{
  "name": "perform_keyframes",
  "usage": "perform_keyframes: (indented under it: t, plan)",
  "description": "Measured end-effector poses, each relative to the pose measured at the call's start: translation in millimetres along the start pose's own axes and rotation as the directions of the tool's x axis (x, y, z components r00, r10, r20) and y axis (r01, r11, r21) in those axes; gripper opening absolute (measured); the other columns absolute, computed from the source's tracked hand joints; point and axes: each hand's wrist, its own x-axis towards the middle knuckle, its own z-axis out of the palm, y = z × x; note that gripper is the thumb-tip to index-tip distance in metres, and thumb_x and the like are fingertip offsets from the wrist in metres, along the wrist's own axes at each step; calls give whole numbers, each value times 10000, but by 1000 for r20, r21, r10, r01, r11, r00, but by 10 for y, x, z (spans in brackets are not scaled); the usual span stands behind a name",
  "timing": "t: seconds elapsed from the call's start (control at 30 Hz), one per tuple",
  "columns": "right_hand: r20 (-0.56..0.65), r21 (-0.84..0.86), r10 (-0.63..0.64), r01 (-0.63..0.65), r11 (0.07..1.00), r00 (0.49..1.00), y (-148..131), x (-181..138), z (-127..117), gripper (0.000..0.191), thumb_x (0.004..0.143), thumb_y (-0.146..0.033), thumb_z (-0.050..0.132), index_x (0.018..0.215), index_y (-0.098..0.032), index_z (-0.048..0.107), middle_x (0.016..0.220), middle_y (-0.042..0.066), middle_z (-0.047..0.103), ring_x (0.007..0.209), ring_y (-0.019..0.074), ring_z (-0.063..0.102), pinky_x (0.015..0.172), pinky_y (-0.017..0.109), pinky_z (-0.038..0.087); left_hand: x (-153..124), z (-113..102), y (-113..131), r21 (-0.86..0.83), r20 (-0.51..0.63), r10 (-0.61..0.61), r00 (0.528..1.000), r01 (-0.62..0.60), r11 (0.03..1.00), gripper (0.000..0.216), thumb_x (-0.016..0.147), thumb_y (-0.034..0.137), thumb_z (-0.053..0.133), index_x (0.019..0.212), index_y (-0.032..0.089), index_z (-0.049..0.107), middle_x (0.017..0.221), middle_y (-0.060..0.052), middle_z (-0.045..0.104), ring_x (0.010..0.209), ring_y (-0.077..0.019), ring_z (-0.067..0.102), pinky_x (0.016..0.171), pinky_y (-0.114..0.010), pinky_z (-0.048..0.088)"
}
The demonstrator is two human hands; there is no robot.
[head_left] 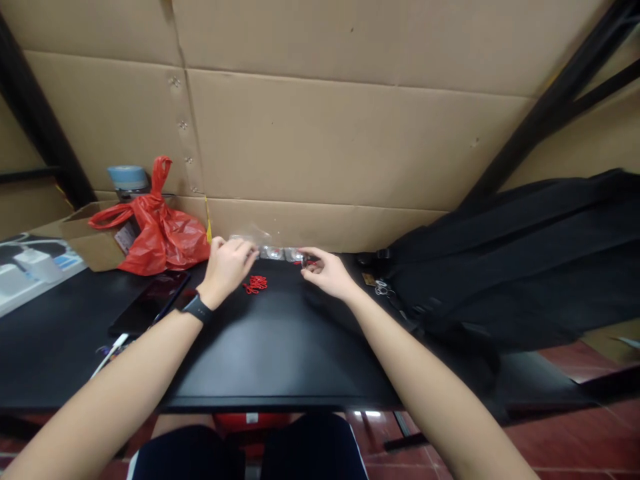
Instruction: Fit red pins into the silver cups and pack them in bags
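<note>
My left hand (231,265), with a dark watch (199,309) at the wrist, is at the back of the table, its fingers curled down beside clear plastic packaging (254,235). What lies under those fingertips is hidden. My right hand (327,272) pinches a small, round, shiny piece (303,263) between thumb and forefinger; some red shows by its fingers. Between the hands, small clear packets (274,253) with round silvery things inside lie along the cardboard wall. A loose bundle of red cord (256,285) rests on the black table, just right of my left hand.
A tied red plastic bag (167,233) stands at the left by a cardboard box (95,243) and a blue-lidded container (129,177). A dark phone (150,303) lies nearer. Keys (383,288) and a big black backpack (515,260) occupy the right. Cardboard (320,147) closes the back.
</note>
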Motion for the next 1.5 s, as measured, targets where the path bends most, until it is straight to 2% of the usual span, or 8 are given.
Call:
perform_keyframes:
  t: [0.17,0.37,0.53,0.7,0.8,1.13,1.37,1.5]
  plan:
    - [-42,-175,-62,54,983,997,-67,-3,-173,436,696,-222,671,1127,-191,610,1077,79,696,808,177,668,740,306,547,-118,91,576,-97,209,302,930,-288,953,235,1003,276,382,950,169,584,939,-92,694,940,-234,625,937,-431,301]
    - [119,-422,-134,172,890,984,-78,4,-373,362,692,-224,685,1047,-175,633,1036,93,662,875,216,637,794,335,522,-253,175,686,-248,368,404,837,-330,911,248,1009,365,418,1038,189,591,1102,-95,659,1038,-239,601,978,-460,306]
    - [91,-524,-91,125,842,992,-169,-25,-546,320,697,-242,681,1009,-172,658,971,82,663,825,211,624,777,325,498,-255,198,604,-236,374,351,858,-278,931,337,993,453,443,1213,269,620,1193,-103,618,1277,-309,455,979,-465,338]
    - [399,-389,98,71,918,912,-366,-95,-538,355,681,-248,697,1028,-182,660,882,16,706,656,142,613,655,250,470,-261,267,592,-227,374,310,874,-238,945,386,979,484,453,1253,279,632,1228,-106,608,1373,-352,336,1046,-512,310]
    - [485,-413,144,81,907,863,-423,-110,-443,255,685,-278,710,920,-183,682,804,7,714,650,145,618,636,238,451,-267,290,597,-231,374,298,879,-223,947,393,981,485,443,1265,294,636,1223,-106,608,1376,-358,322,1058,-531,301]
    - [447,-529,143,133,838,883,-260,-80,-255,139,767,-325,715,792,-189,719,741,43,723,673,194,646,639,272,439,-261,248,566,-272,418,335,844,-236,933,407,967,501,471,1329,368,601,1294,-100,574,1404,-373,289,1067,-559,298]
    - [435,-321,56,96,942,899,-125,-82,-170,241,775,-201,707,1015,-186,697,718,1,698,617,152,645,626,244,474,-268,248,516,-310,438,340,832,-216,926,398,962,503,485,1326,391,601,1430,-69,524,1425,-382,266,1081,-587,276]
    - [337,-423,-3,155,893,941,-26,-53,-105,249,775,-191,724,1021,-194,684,888,43,712,722,161,651,698,267,481,-271,258,520,-308,457,332,825,-203,929,406,964,515,474,1337,401,587,1452,-54,515,1435,-385,259,1079,-585,284]
